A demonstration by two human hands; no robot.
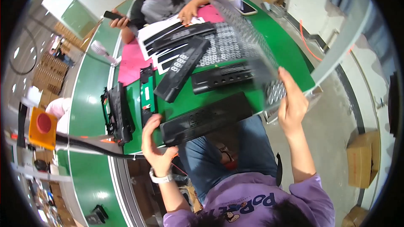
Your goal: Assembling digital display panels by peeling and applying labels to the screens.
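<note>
My left hand is at the left end of a long black plastic panel at the table's near edge. Its thumb and fingers are spread apart around that end; whether they touch it I cannot tell. My right hand pinches the edge of a clear plastic sheet, raised, tilted and blurred by motion. Beneath the sheet lies a flat sheet printed with rows of digit shapes. More black panels with digit windows, one slanted and one lying crosswise, rest just beyond.
Across the green table a co-worker holds a small black object, their other hand on white sheets. Black housings and a green circuit board lie at left. A phone is at the far right; a red button box stands left.
</note>
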